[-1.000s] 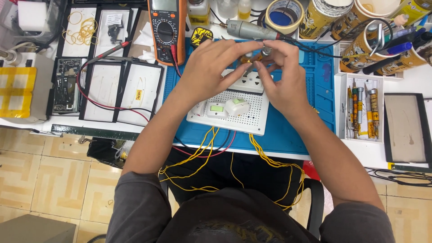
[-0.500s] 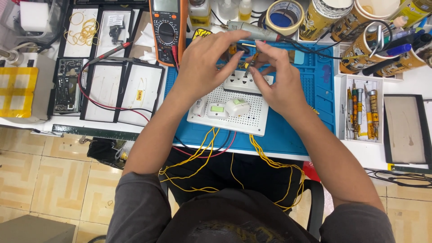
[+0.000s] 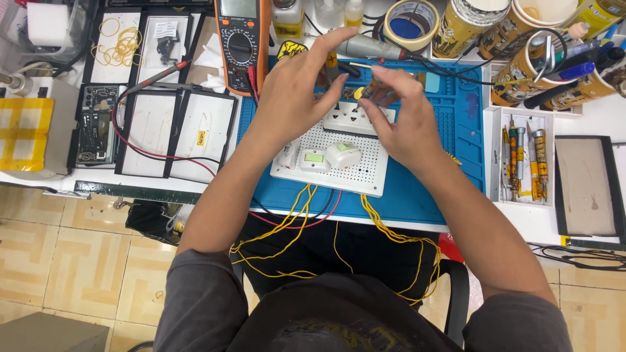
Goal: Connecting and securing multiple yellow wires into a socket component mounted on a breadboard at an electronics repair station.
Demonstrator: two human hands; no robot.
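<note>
We are reaching both forearms forward over the blue mat (image 3: 456, 124) at the far edge of the tabletop, our left hand (image 3: 293, 98) arched above the white socket (image 3: 339, 120). Our right hand (image 3: 398, 120) is pinching its fingers together on a small yellow-tipped part (image 3: 358, 93), while our left fingers are curling loosely apart beside it, just above the white perforated board (image 3: 355, 173).

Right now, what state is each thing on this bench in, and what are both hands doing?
Left hand: raised over the white perforated board, fingers pinching a small part.
Right hand: pinching a small yellow-tipped piece.
White perforated board: flat on the blue mat, yellow wires trailing off its front edge.
Orange multimeter: lying flat, red lead plugged in.
Masking tape roll: lying flat.
</note>
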